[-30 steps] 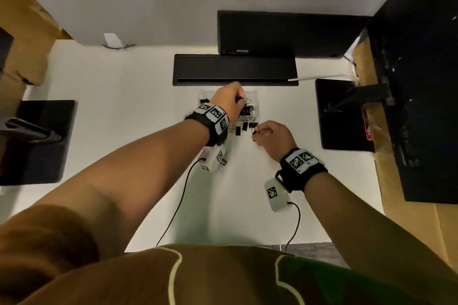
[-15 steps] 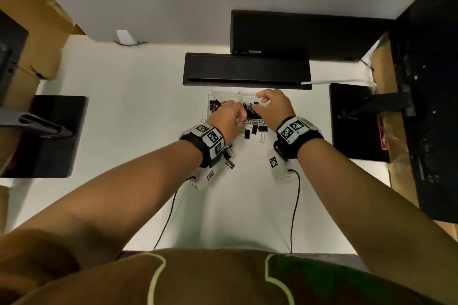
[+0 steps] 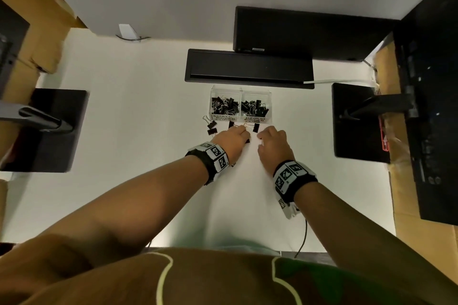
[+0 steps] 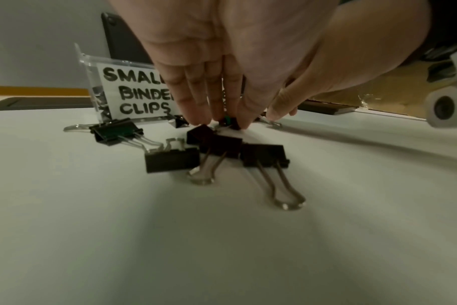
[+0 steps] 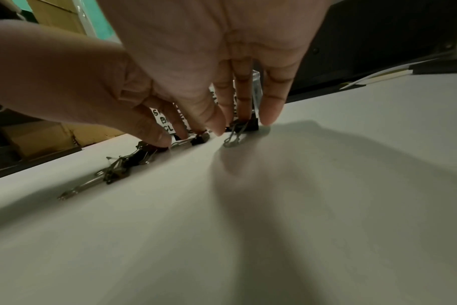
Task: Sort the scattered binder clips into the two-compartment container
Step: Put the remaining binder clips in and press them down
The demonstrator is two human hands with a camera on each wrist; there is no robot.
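Seen from overhead, the head camera looks steeply down past both forearms onto the white table [image 3: 128, 111], the clear two-compartment container [image 3: 240, 120] lying far below, just short of a black tray. The left wrist camera sits low on the tabletop, facing the container's "SMALL BINDER CLIPS" label [image 4: 133, 95] from close by. The right wrist camera, equally low, faces the same container from its right. All three views share the loose clips [image 4: 171, 162] in front of the container.
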